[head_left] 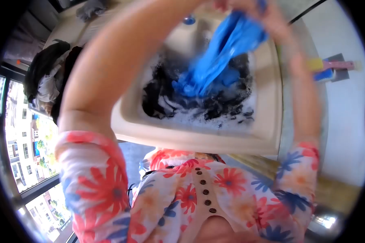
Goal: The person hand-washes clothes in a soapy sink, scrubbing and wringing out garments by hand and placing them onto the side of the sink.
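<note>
A wet blue garment [223,52] hangs stretched above the sink [198,135], its lower end bunched in the soapy water. My right hand [273,22] is closed on the garment's upper end, blurred by motion. At the top edge of the view, my left hand [227,5] grips the same upper part, partly cut off by the frame. Dark clothes [162,95] soak under suds in the basin around the blue cloth.
A blue-topped tap part [188,19] stands at the sink's back. Left of my arm lies a pile of black and white clothes [48,83], with a grey cloth [91,10] farther back. A pink-handled brush [336,65] sits at right; a window [32,150] is at left.
</note>
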`<state>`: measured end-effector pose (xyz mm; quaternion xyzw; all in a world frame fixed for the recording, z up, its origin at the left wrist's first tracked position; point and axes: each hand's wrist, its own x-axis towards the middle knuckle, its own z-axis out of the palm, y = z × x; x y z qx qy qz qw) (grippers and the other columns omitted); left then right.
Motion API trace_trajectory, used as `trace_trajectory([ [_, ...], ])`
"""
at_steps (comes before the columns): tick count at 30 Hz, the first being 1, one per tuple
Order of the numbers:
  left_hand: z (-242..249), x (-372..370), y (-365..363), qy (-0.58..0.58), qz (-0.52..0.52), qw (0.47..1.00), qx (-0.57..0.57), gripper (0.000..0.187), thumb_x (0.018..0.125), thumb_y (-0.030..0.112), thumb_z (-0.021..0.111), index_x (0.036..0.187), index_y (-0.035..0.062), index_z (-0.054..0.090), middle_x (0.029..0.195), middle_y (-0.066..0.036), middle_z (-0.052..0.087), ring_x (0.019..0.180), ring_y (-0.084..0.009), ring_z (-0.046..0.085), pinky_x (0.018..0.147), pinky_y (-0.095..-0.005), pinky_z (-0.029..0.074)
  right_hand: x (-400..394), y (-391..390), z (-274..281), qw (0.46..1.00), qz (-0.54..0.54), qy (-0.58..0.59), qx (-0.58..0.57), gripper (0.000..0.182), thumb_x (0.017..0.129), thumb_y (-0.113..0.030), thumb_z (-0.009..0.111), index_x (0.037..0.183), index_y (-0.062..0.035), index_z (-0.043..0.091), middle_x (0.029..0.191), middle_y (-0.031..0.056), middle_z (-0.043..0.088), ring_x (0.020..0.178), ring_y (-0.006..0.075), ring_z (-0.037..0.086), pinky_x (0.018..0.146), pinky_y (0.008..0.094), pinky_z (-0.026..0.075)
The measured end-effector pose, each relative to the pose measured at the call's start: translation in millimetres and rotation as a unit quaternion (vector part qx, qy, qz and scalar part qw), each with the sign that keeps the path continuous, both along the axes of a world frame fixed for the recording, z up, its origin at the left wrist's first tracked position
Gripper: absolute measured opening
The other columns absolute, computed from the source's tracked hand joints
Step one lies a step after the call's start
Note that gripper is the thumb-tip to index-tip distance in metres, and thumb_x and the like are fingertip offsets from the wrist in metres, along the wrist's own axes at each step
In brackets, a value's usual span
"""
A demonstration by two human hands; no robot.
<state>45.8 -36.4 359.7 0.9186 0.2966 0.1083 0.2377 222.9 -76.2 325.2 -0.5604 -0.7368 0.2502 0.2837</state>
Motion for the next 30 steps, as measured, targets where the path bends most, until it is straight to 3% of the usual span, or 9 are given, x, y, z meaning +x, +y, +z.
trace_trajectory([
  [4,-226,7,6,0.191,-0.051,0.98,-0.009,0.035,0.071,0.04,0.062,0.079,0.0071,0.068,0.079,-0.012,0.066,0.074,-0.0255,0.063,0.068,-0.038,0.05,21,-7,-235,0.992,-0.075,-0.092,-0.038,0.038,0.08,-0.015,0.057,0.116,-0.0053,0.051,0.106,0.0186,0.058,0.097,0.0328,0.056,0.083,0.0386,0.044],
  [6,-295,6,-38,0.236,-0.005,0.966,-0.103,0.06,0.071,0.048,0.062,0.117,0.0096,0.054,0.12,-0.02,0.05,0.106,-0.0383,0.05,0.091,-0.0439,0.042,15,-32,-314,0.979,-0.075,-0.158,-0.108,0.036,0.083,-0.014,0.05,0.119,-0.016,0.05,0.119,0.0126,0.052,0.111,0.0338,0.046,0.09,0.0497,0.038],
  [10,-359,18,-68,0.257,0.094,0.958,-0.086,0.056,0.073,0.045,0.06,0.116,0.0088,0.055,0.123,-0.018,0.048,0.109,-0.0389,0.048,0.09,-0.0428,0.042,33,-34,-393,0.974,-0.021,-0.224,-0.036,0.035,0.079,-0.009,0.048,0.114,-0.0101,0.053,0.124,0.0185,0.047,0.111,0.0362,0.047,0.09,0.0434,0.041],
  [13,-430,34,-44,0.288,0.023,0.942,-0.168,0.051,0.073,0.037,0.061,0.114,0.0075,0.055,0.116,-0.017,0.054,0.106,-0.035,0.051,0.088,-0.0399,0.044,0,-14,-340,0.898,-0.16,-0.279,-0.301,0.03,0.079,-0.009,0.049,0.107,-0.008,0.056,0.111,0.0231,0.054,0.101,0.0382,0.053,0.084,0.0399,0.045],
  [19,-339,3,-39,0.233,-0.014,0.951,-0.201,0.046,0.072,0.03,0.061,0.112,0.0061,0.056,0.113,-0.014,0.057,0.106,-0.0304,0.053,0.087,-0.0397,0.044,48,-12,-386,0.917,-0.038,-0.329,-0.224,0.031,0.079,-0.012,0.052,0.109,-0.0048,0.056,0.104,0.0249,0.057,0.095,0.0402,0.055,0.083,0.0422,0.045],
  [22,-311,-28,-39,0.144,0.048,0.97,-0.191,0.047,0.071,0.031,0.062,0.114,0.011,0.057,0.111,-0.012,0.059,0.104,-0.029,0.054,0.088,-0.0387,0.044,28,-20,-271,0.966,0.017,-0.202,-0.164,0.041,0.077,-0.021,0.059,0.111,0.0014,0.054,0.097,0.0227,0.061,0.091,0.0334,0.059,0.078,0.0401,0.046],
  [25,-305,-57,-31,0.101,0.089,0.976,-0.171,0.048,0.069,0.033,0.063,0.114,0.0147,0.059,0.108,-0.011,0.06,0.103,-0.0278,0.055,0.088,-0.0368,0.044,54,4,-166,0.966,-0.252,-0.033,-0.04,0.048,0.08,-0.031,0.064,0.11,0.0054,0.053,0.101,0.0161,0.061,0.093,0.023,0.058,0.081,0.0363,0.045],
  [27,-306,-73,-36,0.076,0.125,0.975,-0.167,0.045,0.069,0.032,0.062,0.11,0.0141,0.061,0.107,-0.011,0.061,0.103,-0.0277,0.056,0.088,-0.0363,0.044,75,29,-33,0.976,-0.195,0.016,-0.093,0.038,0.075,-0.024,0.07,0.098,0.0035,0.058,0.096,0.0123,0.061,0.09,0.0154,0.056,0.083,0.0283,0.045],
  [30,-325,-87,-42,0.055,0.163,0.97,-0.172,0.038,0.069,0.03,0.062,0.103,0.0133,0.064,0.105,-0.011,0.062,0.101,-0.027,0.056,0.087,-0.0356,0.045,54,20,144,0.983,-0.106,0.086,0.124,0.037,0.076,-0.018,0.069,0.105,0.0019,0.058,0.106,0.0115,0.059,0.098,0.018,0.056,0.089,0.0314,0.043],
])
